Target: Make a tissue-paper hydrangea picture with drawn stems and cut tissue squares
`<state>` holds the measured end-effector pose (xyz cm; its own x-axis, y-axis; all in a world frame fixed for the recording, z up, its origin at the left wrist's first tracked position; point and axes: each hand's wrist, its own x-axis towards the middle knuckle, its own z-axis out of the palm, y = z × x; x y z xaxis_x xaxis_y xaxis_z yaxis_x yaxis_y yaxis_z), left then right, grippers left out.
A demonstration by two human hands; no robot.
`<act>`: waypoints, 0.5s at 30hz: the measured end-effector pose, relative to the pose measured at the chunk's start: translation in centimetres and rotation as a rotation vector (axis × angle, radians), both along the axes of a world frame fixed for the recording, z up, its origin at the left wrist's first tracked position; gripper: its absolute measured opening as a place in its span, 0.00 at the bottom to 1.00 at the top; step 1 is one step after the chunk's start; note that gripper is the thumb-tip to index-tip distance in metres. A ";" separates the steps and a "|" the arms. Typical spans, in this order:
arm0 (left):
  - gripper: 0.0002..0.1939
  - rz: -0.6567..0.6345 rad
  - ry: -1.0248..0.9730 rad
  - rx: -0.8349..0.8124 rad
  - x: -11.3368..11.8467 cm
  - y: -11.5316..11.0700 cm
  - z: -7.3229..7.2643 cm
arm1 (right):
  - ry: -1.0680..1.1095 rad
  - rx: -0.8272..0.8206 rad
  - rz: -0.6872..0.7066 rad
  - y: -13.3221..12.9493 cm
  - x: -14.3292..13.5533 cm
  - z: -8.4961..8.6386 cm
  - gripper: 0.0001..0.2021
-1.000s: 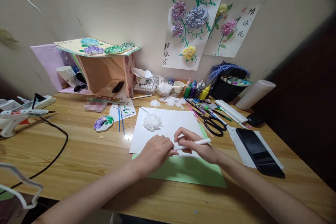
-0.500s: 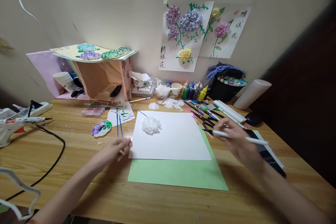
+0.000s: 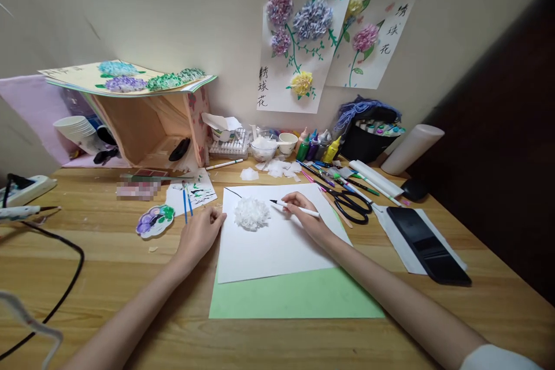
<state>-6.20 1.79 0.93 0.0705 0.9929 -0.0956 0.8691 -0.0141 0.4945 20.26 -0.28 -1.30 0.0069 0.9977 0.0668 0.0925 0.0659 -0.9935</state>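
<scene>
A sheet of white paper lies over a larger green sheet. On its upper left part is a fluffy white paper flower, with a short dark line drawn above it. My right hand is closed round a white brush pen; the dark tip points left, just right of the flower, and whether it touches the paper I cannot tell. With curled fingers, my left hand grips the paper's left edge; its fingertips are partly hidden.
Black scissors and several pens lie right of the paper, near a phone. To the left are a paint palette, two blue brushes and a glue gun. Paint bottles stand behind. Flower pictures hang on the wall.
My right hand has carried the brush pen left, from beside the scissors to over the white paper near the flower. The white paper has turned slightly. My left hand stays at its edge.
</scene>
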 end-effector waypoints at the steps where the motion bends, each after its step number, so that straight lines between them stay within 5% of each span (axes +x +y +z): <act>1: 0.16 -0.013 -0.009 -0.008 -0.1 0.0 -0.2 | -0.004 0.009 -0.002 0.1 -0.1 -0.3 0.08; 7: 0.15 -0.030 -0.049 -0.033 -0.4 0.0 -0.9 | -0.040 0.003 0.048 0.1 0.6 -0.7 0.07; 12: 0.13 -0.003 -0.027 -0.026 -0.2 0.0 -1.0 | -0.066 -0.073 0.294 0.4 1.5 0.2 0.08; 15: 0.13 0.005 0.005 -0.034 -0.2 -0.1 -0.9 | -0.111 -0.029 0.246 0.3 1.3 0.3 0.09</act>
